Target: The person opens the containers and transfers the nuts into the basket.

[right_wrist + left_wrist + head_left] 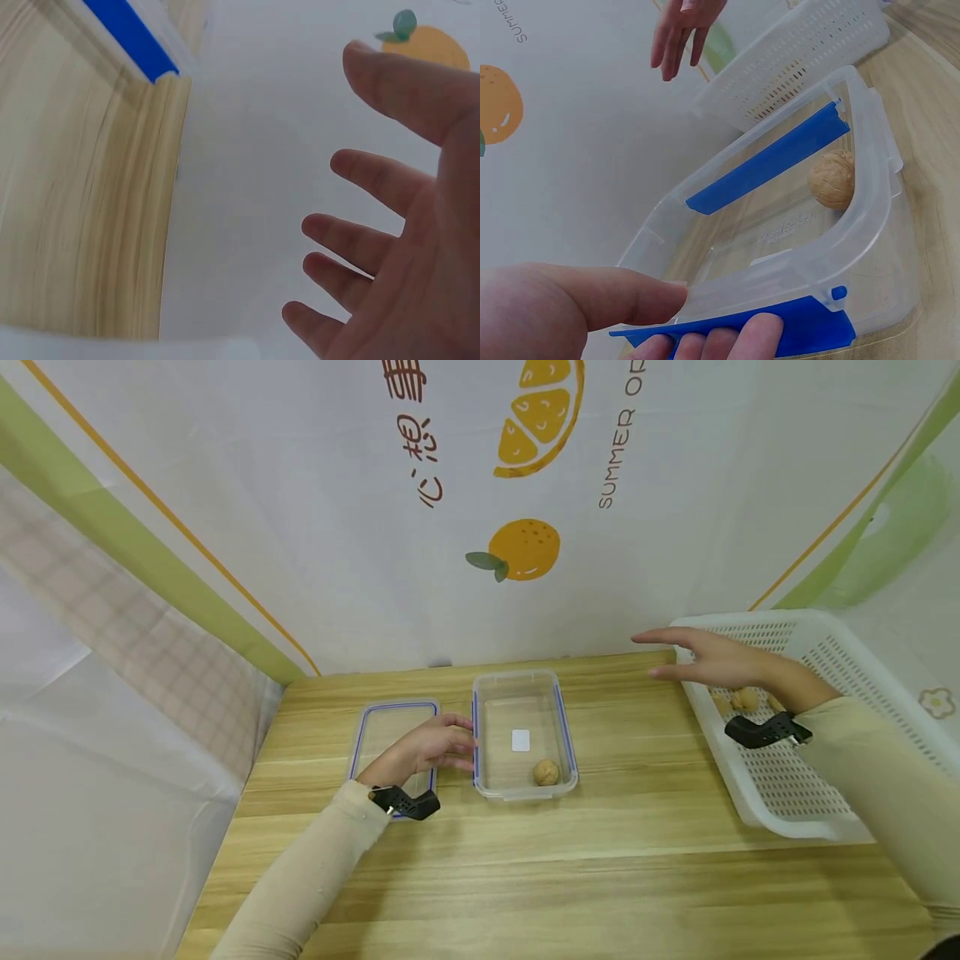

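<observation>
A clear plastic food container (517,677) with blue side latches stands on the table, its top uncovered. One walnut (546,772) lies inside, at its near right corner; the left wrist view shows this walnut (832,180) too. My left hand (435,745) holds the container's left side, fingers on the blue latch (810,326) and thumb at the rim. Over the left edge of the white basket (720,760) hovers my right hand (708,660), fingers spread and holding nothing. Several walnuts (745,699) lie in the basket, partly hidden by the right arm.
The container's lid (367,727), clear with a blue seal, lies left of the container, partly under my left wrist. Behind the wooden table (600,877) hangs a white cloth (337,568) with fruit prints.
</observation>
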Motion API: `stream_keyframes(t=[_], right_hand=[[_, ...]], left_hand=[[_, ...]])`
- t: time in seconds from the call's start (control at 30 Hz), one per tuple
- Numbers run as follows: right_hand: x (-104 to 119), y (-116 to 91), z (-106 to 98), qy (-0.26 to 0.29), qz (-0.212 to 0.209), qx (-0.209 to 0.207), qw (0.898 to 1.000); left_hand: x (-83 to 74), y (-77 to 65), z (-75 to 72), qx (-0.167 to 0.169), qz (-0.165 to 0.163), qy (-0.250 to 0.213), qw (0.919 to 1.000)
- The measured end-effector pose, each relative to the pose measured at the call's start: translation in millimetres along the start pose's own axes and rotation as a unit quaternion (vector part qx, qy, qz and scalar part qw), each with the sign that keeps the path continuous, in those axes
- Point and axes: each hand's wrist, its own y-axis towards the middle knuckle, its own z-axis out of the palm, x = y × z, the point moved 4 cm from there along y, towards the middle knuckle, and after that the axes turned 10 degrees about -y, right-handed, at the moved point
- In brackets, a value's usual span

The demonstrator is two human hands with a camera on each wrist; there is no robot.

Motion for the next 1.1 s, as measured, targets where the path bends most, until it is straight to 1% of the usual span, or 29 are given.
stream_keyframes(t=[0.17, 0.23, 0.63, 0.7, 0.9, 1.1], right_hand=[[6.3, 11.7, 7.8, 0.02, 0.001, 0.015, 1.0], [9.3, 16.7, 10.8, 0.025, -0.005, 0.021, 0.999], [34.9, 47.5, 26.9, 0.039, -0.078, 0.055, 0.995], [38.6, 53.4, 31.2, 0.044, -0.093, 0.064, 0.993], [49.2, 68.9, 41.2, 0.065, -0.117, 0.094, 0.986], [62.9, 81.3, 47.7, 0.084, -0.151, 0.136, 0.975]], left_hand=[[-0.7, 0.4, 0.5, 0.001, 0.002, -0.001, 1.0], [-0.8, 0.5, 0.2, 0.0, 0.001, -0.001, 1.0], [0.9, 1.7, -1.3, -0.004, 0.0, -0.002, 1.0], [1.6, 1.8, -1.3, -0.001, 0.001, -0.003, 1.0], [3.5, 3.0, -1.8, 0.001, 0.003, -0.004, 1.0], [3.8, 4.2, -2.7, -0.004, -0.002, -0.007, 1.0]])
